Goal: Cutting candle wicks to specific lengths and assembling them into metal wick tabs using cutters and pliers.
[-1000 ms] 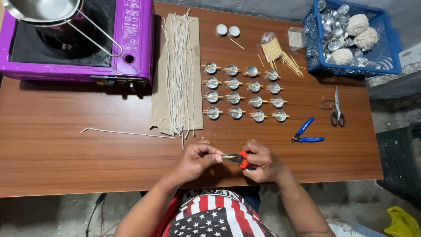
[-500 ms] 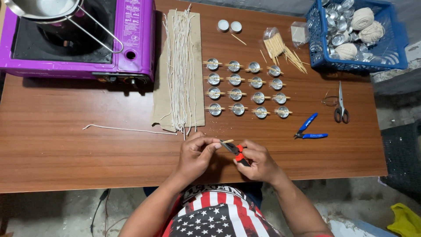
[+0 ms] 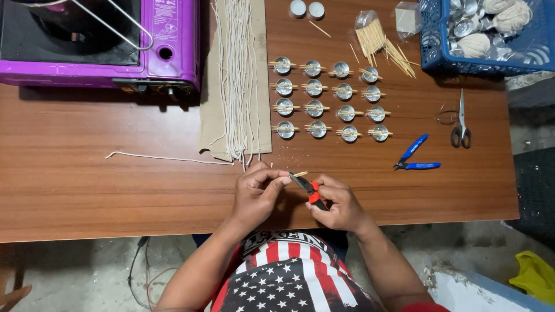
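Hands first: left hand [image 3: 257, 193] pinches a short, thin wooden stick [image 3: 300, 173] between thumb and fingertips; its tip pokes out to the right. Right hand [image 3: 338, 203] is clenched round the red handles of a small pair of black-nosed cutters [image 3: 306, 188], nose angled up-left and meeting the stick just beside the left fingertips. Can't tell if the blades are closed on the wood or only touching it. Both hands sit at the near edge of the brown wood-grain surface [image 3: 87, 179].

Step in hand, by my read: trimming or splitting the stick with the cutters, so it matches the ones already laid out. Next move calls for a steady left pinch, the nose squared to the stick, and a short firm squeeze; the offcut will be tiny and may fly.

Outward:
- Grid of small round silver metal cups [image 3: 329, 99], four rows, each with sticks laid across its rim, beyond the hands.
- Strip of brown cardboard [image 3: 211, 115] carrying a bundle of long off-white wick cords [image 3: 236, 81], left of the cups. One loose cord [image 3: 167, 158] lies alone further left.
- Blue-handled pliers [image 3: 417, 159] right of the hands, well apart; grey scissors [image 3: 461, 124] beyond them.
- Clear bag spilling wooden sticks [image 3: 381, 43] and two white filled cups [image 3: 307, 8] at the far side.
- Blue plastic basket [image 3: 439, 58] far right, holding spare cups and cord balls.
- Purple portable gas stove [image 3: 173, 34] far left.
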